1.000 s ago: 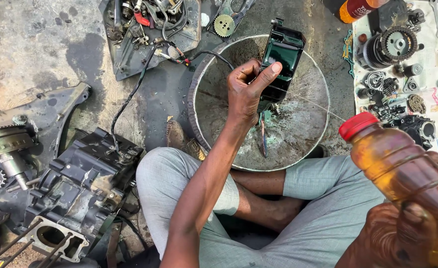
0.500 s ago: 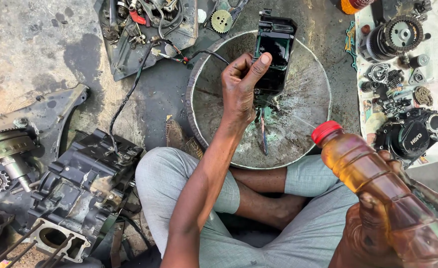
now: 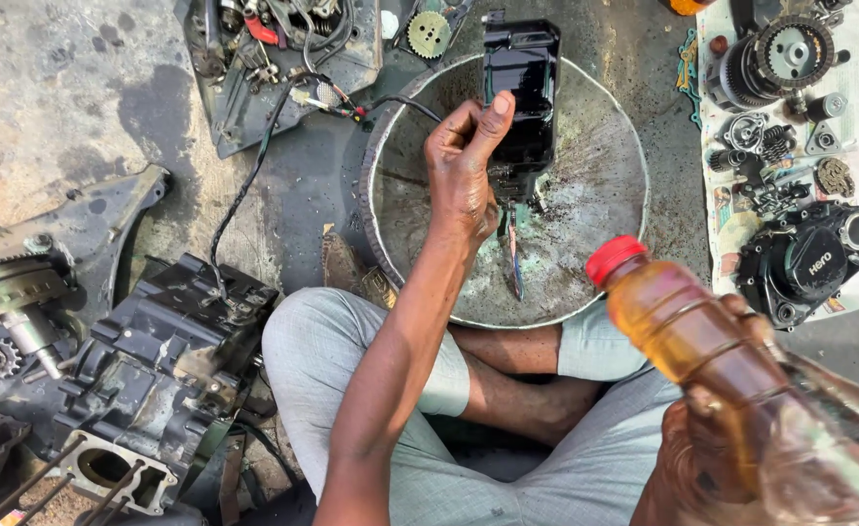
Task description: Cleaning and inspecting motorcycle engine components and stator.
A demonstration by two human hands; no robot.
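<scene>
Black and glossy with oil, the engine cover (image 3: 520, 93) is held upright over the far half of the round metal basin (image 3: 600, 195), its top edge reaching past the basin's far rim. The left hand (image 3: 464, 170) has its grip closed on the cover's near left side, thumb up along the edge and fingers wrapped behind. Below the cover a thin stream of dark liquid runs down to the basin's grimy, speckled bottom, which lies open to the right and toward the near rim. The right hand (image 3: 707, 458), close to the camera at the lower right, is wrapped tight around a plastic bottle (image 3: 702, 341) of amber liquid with a red cap (image 3: 615, 258); the bottle tilts up and left, its cap just over the basin's near right rim, well apart from the cover. The person sits cross-legged in grey trousers on the stained concrete floor (image 3: 50, 107), knees against the basin's near edge. To the left lies a dark engine block (image 3: 147, 380), with a round flywheel housing (image 3: 20, 282) beside it, and a black cable runs from it toward the basin's far left rim. Beyond, a tray of wires and parts (image 3: 264, 58) and a small toothed gear (image 3: 429, 32) lie on the floor. To the right, a sheet of paper (image 3: 800, 156) carries a clutch assembly (image 3: 775, 58), small gears and a black side cover (image 3: 809, 263), just beside the basin.
</scene>
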